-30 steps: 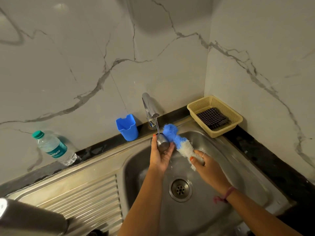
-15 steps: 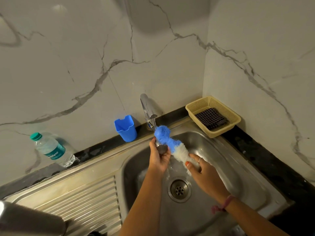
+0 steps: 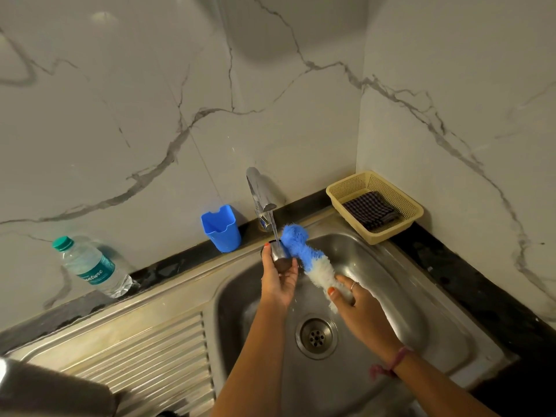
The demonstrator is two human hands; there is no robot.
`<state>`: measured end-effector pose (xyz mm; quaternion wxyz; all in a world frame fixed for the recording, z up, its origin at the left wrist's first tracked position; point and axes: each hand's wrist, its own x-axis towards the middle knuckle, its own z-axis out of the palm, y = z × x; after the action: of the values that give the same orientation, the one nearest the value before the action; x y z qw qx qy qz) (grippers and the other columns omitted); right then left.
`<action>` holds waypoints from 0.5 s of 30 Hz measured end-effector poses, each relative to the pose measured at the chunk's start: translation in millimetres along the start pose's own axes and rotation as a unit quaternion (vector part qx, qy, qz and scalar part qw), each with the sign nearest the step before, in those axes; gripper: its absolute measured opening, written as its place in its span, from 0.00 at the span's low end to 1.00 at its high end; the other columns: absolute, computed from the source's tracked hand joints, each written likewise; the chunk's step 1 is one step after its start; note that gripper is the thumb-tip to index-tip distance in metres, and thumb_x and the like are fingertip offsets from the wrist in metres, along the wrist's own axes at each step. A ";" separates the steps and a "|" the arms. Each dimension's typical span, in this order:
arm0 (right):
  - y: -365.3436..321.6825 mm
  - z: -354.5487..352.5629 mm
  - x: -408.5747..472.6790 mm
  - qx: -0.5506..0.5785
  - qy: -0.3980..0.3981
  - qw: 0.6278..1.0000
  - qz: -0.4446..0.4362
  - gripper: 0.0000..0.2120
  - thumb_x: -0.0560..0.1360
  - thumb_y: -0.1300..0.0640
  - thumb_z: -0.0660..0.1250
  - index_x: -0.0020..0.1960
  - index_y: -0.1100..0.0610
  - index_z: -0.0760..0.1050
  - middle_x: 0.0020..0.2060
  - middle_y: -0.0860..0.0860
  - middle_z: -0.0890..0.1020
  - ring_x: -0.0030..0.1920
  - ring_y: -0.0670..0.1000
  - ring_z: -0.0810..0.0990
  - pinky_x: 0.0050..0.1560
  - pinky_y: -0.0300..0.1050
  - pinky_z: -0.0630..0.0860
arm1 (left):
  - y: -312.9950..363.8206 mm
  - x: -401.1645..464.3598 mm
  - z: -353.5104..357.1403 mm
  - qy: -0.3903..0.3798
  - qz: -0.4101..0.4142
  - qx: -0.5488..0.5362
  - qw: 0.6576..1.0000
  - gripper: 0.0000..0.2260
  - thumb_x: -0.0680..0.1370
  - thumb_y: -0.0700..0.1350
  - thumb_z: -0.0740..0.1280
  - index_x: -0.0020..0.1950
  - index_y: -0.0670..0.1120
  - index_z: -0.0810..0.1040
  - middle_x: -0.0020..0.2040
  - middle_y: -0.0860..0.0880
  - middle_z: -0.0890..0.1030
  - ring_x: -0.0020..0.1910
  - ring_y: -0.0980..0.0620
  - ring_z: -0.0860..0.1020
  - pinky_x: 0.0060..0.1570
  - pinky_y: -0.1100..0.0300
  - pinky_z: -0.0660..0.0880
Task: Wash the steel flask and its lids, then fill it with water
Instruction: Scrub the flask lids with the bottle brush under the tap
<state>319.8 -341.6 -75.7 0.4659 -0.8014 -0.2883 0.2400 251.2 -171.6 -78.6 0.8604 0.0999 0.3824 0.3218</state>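
1. A yellow basket [image 3: 411, 209] is sitting at the far right corner of the black table [image 3: 469, 284], and a dark checked cloth [image 3: 370, 209] is lying folded inside it.
2. A blue cup [image 3: 222, 229] is standing upright on the table just left of the tap [image 3: 260, 191]; its inside is not showing anything I can make out.
3. A clear plastic bottle [image 3: 91, 267] with a green cap is leaning against the marble wall [image 3: 120, 115] at the far left, and whether water is in it cannot be told.
4. The steel sink [image 3: 421, 302] is holding the drain [image 3: 316, 336] near its middle, with a ribbed draining board [image 3: 144, 350] to its left.
5. Water is running from the tap in a thin stream straight down onto a small steel lid [image 3: 280, 256].
6. The left hand [image 3: 278, 281] is gripping the lid from below, its thumb and fingers curling round the sides, holding it over the far edge of the sink, right under the tap.
7. The right hand [image 3: 356, 302] is gripping the white lower part of a brush [image 3: 310, 256], its fingers wrapping round it.
8. The blue head of the brush is touching the right side of the lid, so the lid is lying between the left palm and the brush.
9. A dark rounded object [image 3: 45, 386], blurred, is showing at the near left corner; what it is cannot be told.
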 end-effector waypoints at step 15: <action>2.1 -7.4 -3.5 -0.001 -0.001 1.000 0.013 0.21 0.78 0.47 0.64 0.69 0.52 0.71 0.48 0.46 0.81 0.45 0.40 0.79 0.44 0.33 0.75 | 0.9 4.9 2.1 -0.010 -0.004 -0.046 0.999 0.24 0.80 0.56 0.64 0.67 0.39 0.72 0.59 0.38 0.78 0.48 0.47 0.79 0.44 0.60 0.79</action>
<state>322.6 -349.4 -73.8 0.4619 -0.8054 -0.2779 0.2465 254.8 -167.7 -79.7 0.8691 0.0617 0.3589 0.3347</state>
